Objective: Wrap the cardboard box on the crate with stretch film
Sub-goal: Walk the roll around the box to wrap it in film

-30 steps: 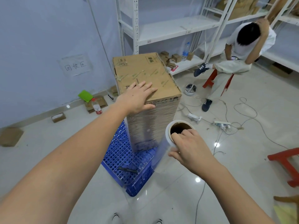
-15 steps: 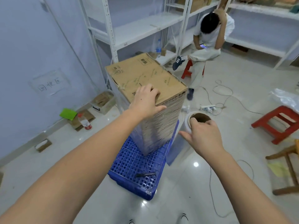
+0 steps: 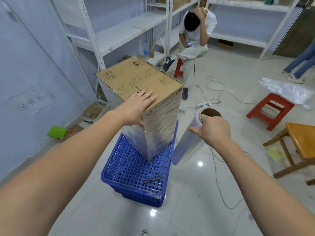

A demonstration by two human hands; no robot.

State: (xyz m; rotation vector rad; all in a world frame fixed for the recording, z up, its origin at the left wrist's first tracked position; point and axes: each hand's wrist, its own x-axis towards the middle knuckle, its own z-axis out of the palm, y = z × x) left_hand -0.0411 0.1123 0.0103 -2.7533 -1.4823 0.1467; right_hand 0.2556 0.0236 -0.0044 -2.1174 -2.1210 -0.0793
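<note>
The left hand [image 3: 136, 108] stayed flat, fingers straight, on the tall brown cardboard box [image 3: 141, 82] at the blue plastic crate's [image 3: 136, 171] far edge. The right hand [image 3: 213, 130], gripping the clear stretch-film roll [image 3: 185, 142], had carried it rightward, so another layer was probably starting.

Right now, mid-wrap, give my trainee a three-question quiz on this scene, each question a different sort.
1. True or false: the left hand rests flat on top of the tall brown cardboard box.
2. The right hand grips the clear stretch film roll at: A) its top end, B) its middle, C) its bottom end?
3. Fill in: a dark slim tool lies on the perforated ____ plastic crate.

Key: 1 true; 2 A; 3 blue.
</note>
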